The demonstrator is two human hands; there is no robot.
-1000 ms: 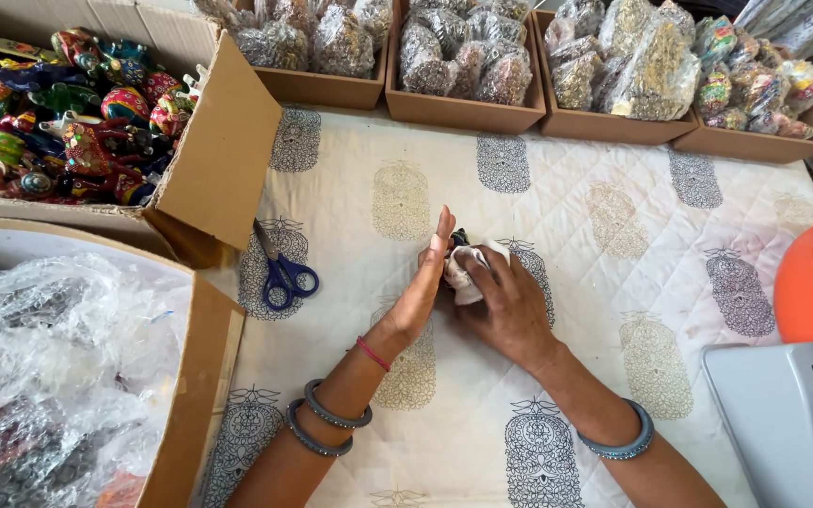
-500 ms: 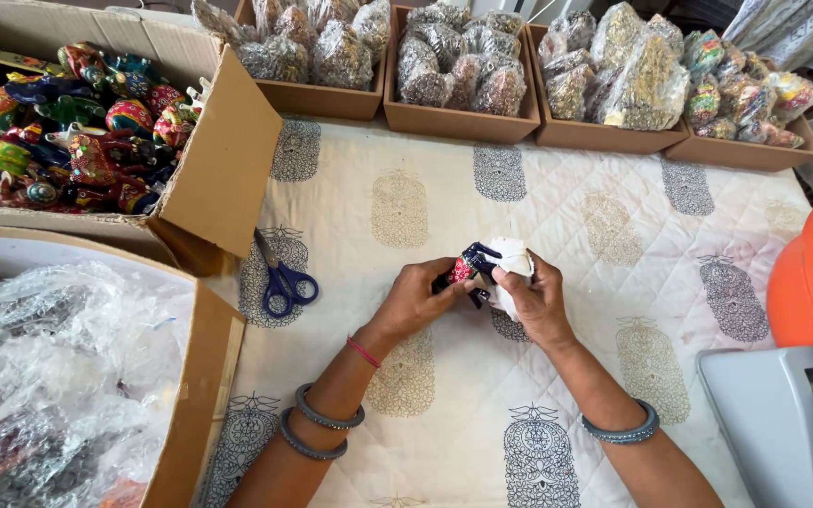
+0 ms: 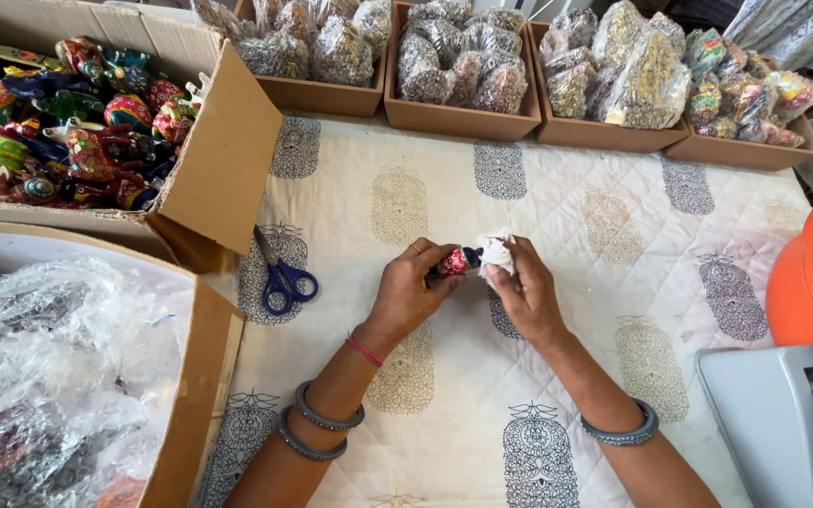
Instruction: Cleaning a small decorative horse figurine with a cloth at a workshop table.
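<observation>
A quilted printed cloth [image 3: 538,395] covers the desk, boxes along its edges. At centre we note the left hand [image 3: 411,287] closed on a small painted figure [image 3: 458,261], the right hand [image 3: 524,292] pressing white wrap [image 3: 496,252] around it. Wrapping looks half done; we judge folding the loose wrap comes next. Scissors [image 3: 282,277] lie near.

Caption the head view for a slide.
Left hand and right hand hold a small painted figurine half-wrapped in white paper.
</observation>
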